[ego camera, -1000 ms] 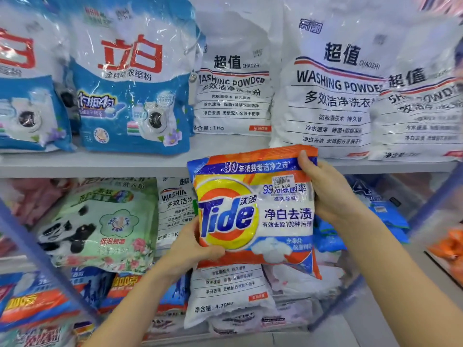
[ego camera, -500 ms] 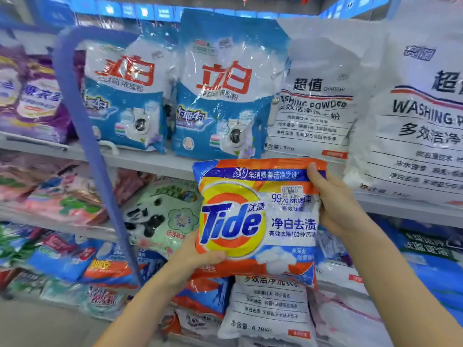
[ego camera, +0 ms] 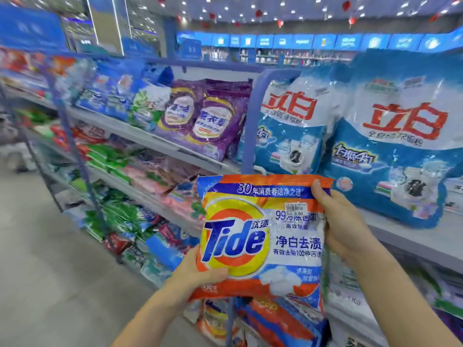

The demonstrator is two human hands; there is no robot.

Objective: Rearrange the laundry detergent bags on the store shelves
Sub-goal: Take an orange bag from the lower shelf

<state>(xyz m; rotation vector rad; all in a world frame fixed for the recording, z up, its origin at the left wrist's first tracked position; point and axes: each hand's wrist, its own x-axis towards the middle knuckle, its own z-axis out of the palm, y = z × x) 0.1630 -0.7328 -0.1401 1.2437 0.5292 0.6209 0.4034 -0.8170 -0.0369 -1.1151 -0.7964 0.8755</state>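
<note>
Before store shelves (ego camera: 160, 142) of detergent, we hold the Tide bag (ego camera: 260, 236): left hand (ego camera: 198, 274) fingers gripping its bottom corner, right hand (ego camera: 343, 224) fingers its top edge.

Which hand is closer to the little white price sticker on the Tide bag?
Right. The right hand grips the upper right edge of the Tide bag, just beside the price sticker. The left hand holds the bottom left corner, far below it.

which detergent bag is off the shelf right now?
The orange Tide bag: the left hand grips its lower left corner and the right hand its upper right edge. The blue-and-white bags and purple bags stand on the shelves.
</note>
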